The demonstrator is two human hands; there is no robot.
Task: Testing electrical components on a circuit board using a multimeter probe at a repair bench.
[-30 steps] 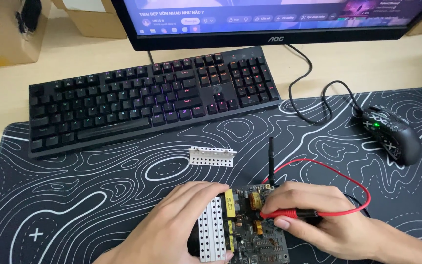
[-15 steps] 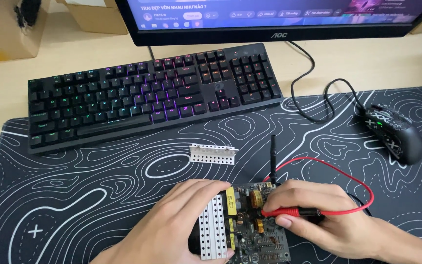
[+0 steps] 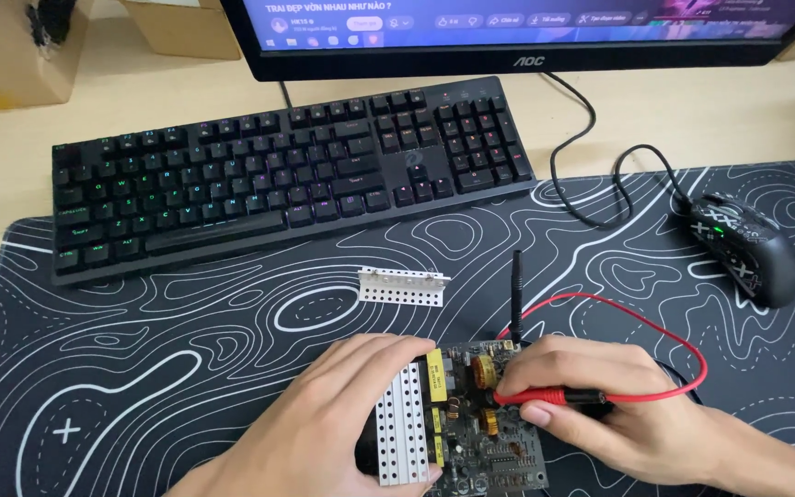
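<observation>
A dark circuit board [image 3: 480, 433] with yellow parts and copper coils lies on the black desk mat near the bottom edge. A white perforated metal strip [image 3: 402, 428] runs along its left side. My left hand [image 3: 324, 433] rests on that strip and holds the board down. My right hand [image 3: 600, 405] grips a red test probe [image 3: 545, 398] with its tip pointed at the board near a coil. The probe's red wire [image 3: 664, 322] loops up and to the right. A black probe [image 3: 515, 294] lies just behind the board.
A second white perforated piece [image 3: 402, 287] lies on the mat [image 3: 140, 368] behind the board. A black keyboard [image 3: 278, 175] with lit keys, a monitor [image 3: 526, 28], a black mouse [image 3: 747, 247] at right and cardboard boxes [image 3: 11, 55] stand further back.
Both hands and the board stay almost still. The keyboard's lights have dimmed and shifted colour, and the view has shifted slightly.
</observation>
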